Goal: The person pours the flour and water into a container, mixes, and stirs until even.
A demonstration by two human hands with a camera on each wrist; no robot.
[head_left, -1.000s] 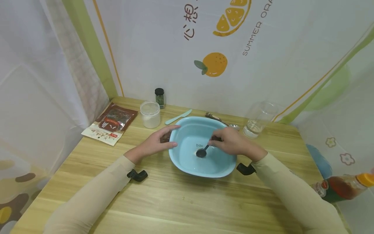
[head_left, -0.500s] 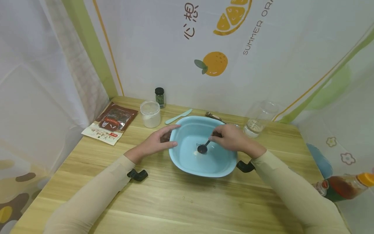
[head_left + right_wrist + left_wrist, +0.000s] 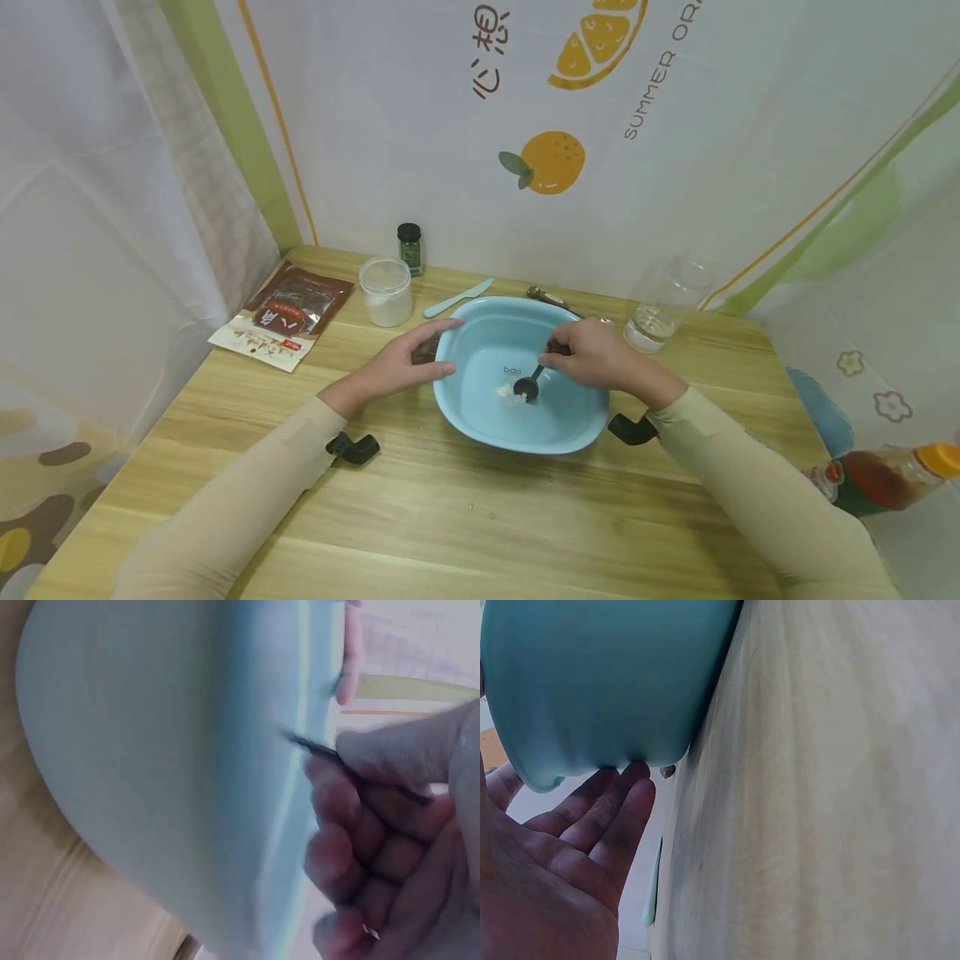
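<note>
In the head view a light blue plastic basin [image 3: 480,417] sits on the wooden table with a little white powder [image 3: 506,390] on its floor. My left hand [image 3: 397,367] holds the basin's left rim, thumb and index finger over the edge. In the left wrist view, its other fingers [image 3: 634,817] touch the outer wall. My right hand [image 3: 596,354] reaches over the right rim and pinches the handle of a black measuring spoon [image 3: 526,388] between thumb and forefinger. The spoon's round bowl is low in the basin, right beside the powder. Part of the handle is hidden in the hand.
Behind the basin lie a pale green plastic knife [image 3: 459,298] and a dark-handled utensil [image 3: 547,297]. A jar of white powder [image 3: 387,300], a black-capped spice jar [image 3: 410,250] and a seasoning packet [image 3: 285,317] stand left. A glass with clear liquid [image 3: 654,321] and a sauce bottle [image 3: 877,481] are right.
The right hand has shifted the spoon slightly to the right inside the basin, tilting it. More white powder now shows on the basin floor. The left hand stays on the rim.
</note>
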